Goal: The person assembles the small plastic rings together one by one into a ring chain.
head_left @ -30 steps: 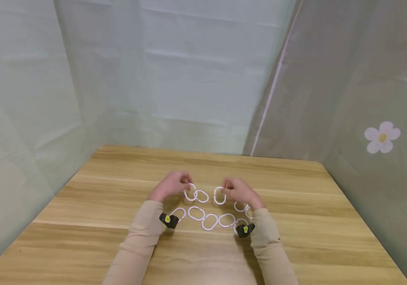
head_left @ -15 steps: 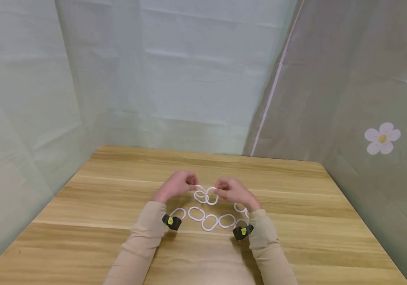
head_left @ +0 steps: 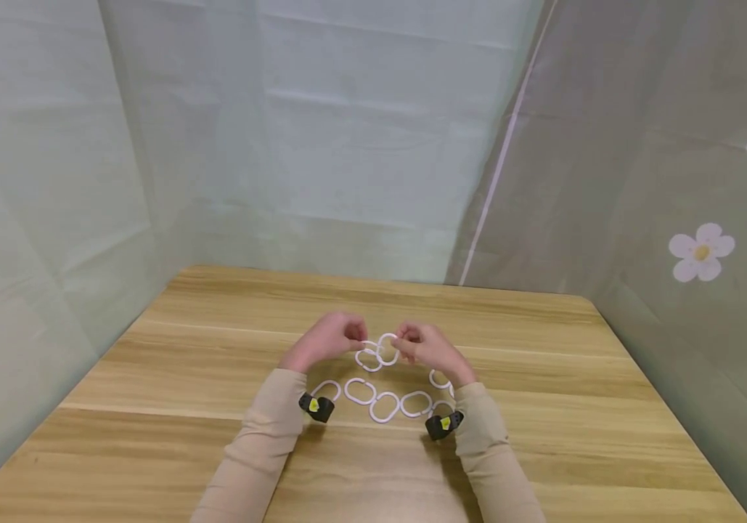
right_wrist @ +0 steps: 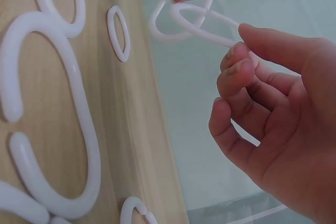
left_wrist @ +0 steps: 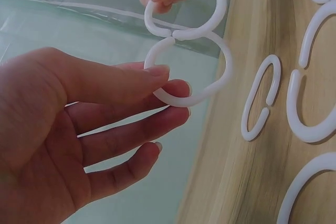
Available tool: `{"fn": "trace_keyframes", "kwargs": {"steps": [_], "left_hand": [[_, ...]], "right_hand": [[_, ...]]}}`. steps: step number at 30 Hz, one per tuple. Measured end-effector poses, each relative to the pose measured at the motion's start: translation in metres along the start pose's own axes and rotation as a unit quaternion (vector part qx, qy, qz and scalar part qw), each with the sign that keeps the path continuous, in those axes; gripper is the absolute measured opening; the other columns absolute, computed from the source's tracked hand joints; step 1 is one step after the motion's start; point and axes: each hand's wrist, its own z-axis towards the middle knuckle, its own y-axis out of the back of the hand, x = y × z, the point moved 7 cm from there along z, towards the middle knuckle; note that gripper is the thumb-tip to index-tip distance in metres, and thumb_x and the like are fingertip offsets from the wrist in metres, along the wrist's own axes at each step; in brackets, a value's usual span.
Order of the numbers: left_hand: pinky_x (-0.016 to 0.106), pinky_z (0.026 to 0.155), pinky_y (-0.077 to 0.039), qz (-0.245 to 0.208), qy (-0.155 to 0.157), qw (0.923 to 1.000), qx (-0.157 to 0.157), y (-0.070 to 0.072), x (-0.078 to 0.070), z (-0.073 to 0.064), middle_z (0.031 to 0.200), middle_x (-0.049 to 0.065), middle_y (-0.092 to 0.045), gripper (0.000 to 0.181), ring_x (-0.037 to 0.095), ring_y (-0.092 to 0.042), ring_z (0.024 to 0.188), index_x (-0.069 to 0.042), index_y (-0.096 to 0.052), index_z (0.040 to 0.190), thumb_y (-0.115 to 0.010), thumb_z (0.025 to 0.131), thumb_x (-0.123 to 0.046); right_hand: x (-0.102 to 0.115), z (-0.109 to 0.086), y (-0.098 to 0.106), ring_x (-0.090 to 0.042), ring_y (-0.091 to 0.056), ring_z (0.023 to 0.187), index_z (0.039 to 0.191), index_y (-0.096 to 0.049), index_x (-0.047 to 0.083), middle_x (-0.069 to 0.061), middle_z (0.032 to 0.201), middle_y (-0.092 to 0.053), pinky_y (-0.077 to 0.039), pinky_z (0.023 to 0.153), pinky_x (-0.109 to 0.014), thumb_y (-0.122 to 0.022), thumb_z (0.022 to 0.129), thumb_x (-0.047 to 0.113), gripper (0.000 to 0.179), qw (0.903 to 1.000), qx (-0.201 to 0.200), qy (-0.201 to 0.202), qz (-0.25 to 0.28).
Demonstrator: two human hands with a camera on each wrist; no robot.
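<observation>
My left hand [head_left: 329, 340] pinches one white plastic C-shaped ring [left_wrist: 228, 66] between thumb and fingers. Across from it, my right hand [head_left: 432, 350] pinches a second white ring [left_wrist: 221, 3] by its side. Both rings are held above the table, and they cross each other near the gap in the right-hand one. Whether one is hooked through the other I cannot tell. Below them, a loose white ring [left_wrist: 245, 114] lies on the table, partly overlapped by the held rings in the head view.
Several more white rings lie in a row nearer the person, among them one ring [head_left: 375, 393] in front of the left hand and another [head_left: 430, 404] by the right wrist. The wooden table [head_left: 184, 378] meets hanging cloth [head_left: 347, 145] at its back and sides.
Both hands have come closer together, the left moving right and the right moving left. The two held rings, apart one second ago, now cross. The right-hand ring has risen slightly in the last half second.
</observation>
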Motion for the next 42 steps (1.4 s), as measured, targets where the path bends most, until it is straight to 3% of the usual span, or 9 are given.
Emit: {"fn": "trace_keyframes", "kwargs": {"steps": [9, 17, 19, 23, 28, 32, 35, 39, 42], "left_hand": [[0.031, 0.077, -0.052, 0.004, 0.005, 1.0000, 0.003, -0.002, -0.001, 0.001, 0.087, 0.006, -0.071, 0.005, 0.014, -0.064, 0.081, -0.005, -0.066, 0.090, -0.069, 0.086, -0.005], [0.035, 0.083, -0.055, 0.010, -0.042, 0.9990, 0.010, -0.005, -0.015, 0.001, 0.093, 0.010, -0.073, 0.004, 0.019, -0.069, 0.089, -0.005, -0.067, 0.091, -0.068, 0.087, -0.007], [0.036, 0.084, -0.054, 0.007, -0.038, 0.9992, 0.009, -0.005, -0.015, 0.001, 0.093, 0.009, -0.073, 0.004, 0.019, -0.068, 0.090, -0.006, -0.067, 0.090, -0.068, 0.087, -0.007], [0.036, 0.085, -0.053, 0.006, -0.028, 0.9996, 0.006, -0.003, -0.011, 0.000, 0.091, 0.006, -0.073, 0.005, 0.016, -0.067, 0.088, -0.005, -0.068, 0.091, -0.068, 0.088, -0.009], [0.035, 0.083, -0.053, 0.010, -0.041, 0.9991, 0.005, 0.001, -0.009, 0.000, 0.089, 0.006, -0.072, 0.005, 0.014, -0.066, 0.085, -0.004, -0.068, 0.091, -0.068, 0.088, -0.008], [0.032, 0.079, -0.052, 0.010, -0.035, 0.9993, 0.003, 0.003, -0.009, -0.002, 0.086, 0.003, -0.072, 0.004, 0.011, -0.064, 0.081, -0.008, -0.068, 0.087, -0.070, 0.087, -0.012], [0.031, 0.078, -0.051, 0.019, -0.026, 0.9995, -0.006, 0.004, -0.009, -0.003, 0.085, 0.002, -0.071, 0.008, 0.010, -0.062, 0.080, -0.010, -0.069, 0.085, -0.069, 0.088, -0.018], [0.033, 0.079, -0.052, 0.041, -0.022, 0.9988, -0.017, 0.005, -0.009, -0.003, 0.086, 0.003, -0.071, 0.014, 0.012, -0.062, 0.081, -0.008, -0.070, 0.088, -0.065, 0.091, -0.020], [0.033, 0.080, -0.052, 0.044, -0.016, 0.9987, -0.018, 0.004, -0.007, -0.002, 0.087, 0.005, -0.071, 0.014, 0.013, -0.063, 0.081, -0.007, -0.070, 0.090, -0.064, 0.092, -0.019]], "right_hand": [[0.000, 0.000, 0.002, -0.010, -0.049, 0.057, 0.091, -0.057, 0.002, 0.002, 0.065, -0.052, -0.038, 0.052, -0.020, -0.061, 0.094, 0.014, 0.014, 0.9999, -0.011, -0.007, 0.010], [0.002, 0.003, -0.002, -0.009, -0.047, 0.057, 0.091, -0.057, 0.001, 0.002, 0.065, -0.052, -0.037, 0.052, -0.020, -0.062, 0.094, 0.016, 0.016, 0.9998, -0.010, -0.011, 0.013], [0.002, 0.004, -0.003, -0.009, -0.047, 0.057, 0.091, -0.057, 0.000, 0.002, 0.065, -0.052, -0.038, 0.052, -0.020, -0.062, 0.094, 0.015, 0.016, 0.9998, -0.010, -0.011, 0.011], [-0.002, 0.003, 0.000, -0.010, -0.048, 0.057, 0.091, -0.057, 0.000, 0.002, 0.064, -0.052, -0.039, 0.053, -0.021, -0.061, 0.094, 0.014, 0.015, 0.9991, -0.035, -0.020, 0.011], [-0.007, 0.001, 0.007, -0.012, -0.050, 0.059, 0.092, -0.056, -0.001, 0.001, 0.064, -0.052, -0.046, 0.059, -0.025, -0.060, 0.094, 0.012, 0.014, 0.9959, -0.072, -0.038, 0.040], [-0.008, 0.000, 0.010, -0.010, -0.052, 0.060, 0.095, -0.055, -0.002, 0.001, 0.066, -0.055, -0.050, 0.064, -0.031, -0.060, 0.094, 0.010, 0.013, 0.9936, -0.088, -0.041, 0.057], [-0.008, 0.001, 0.010, -0.011, -0.054, 0.060, 0.096, -0.054, -0.003, -0.006, 0.069, -0.060, -0.050, 0.066, -0.033, -0.060, 0.094, 0.010, 0.014, 0.9943, -0.087, -0.031, 0.054], [0.003, -0.002, 0.008, -0.020, -0.059, 0.063, 0.100, -0.053, -0.007, -0.026, 0.079, -0.064, -0.049, 0.066, -0.032, -0.058, 0.094, 0.005, 0.014, 0.9967, -0.064, -0.012, 0.048], [0.006, -0.003, 0.007, -0.023, -0.061, 0.066, 0.101, -0.053, -0.007, -0.030, 0.084, -0.065, -0.047, 0.067, -0.029, -0.057, 0.094, 0.005, 0.014, 0.9976, -0.054, -0.001, 0.044]]}}
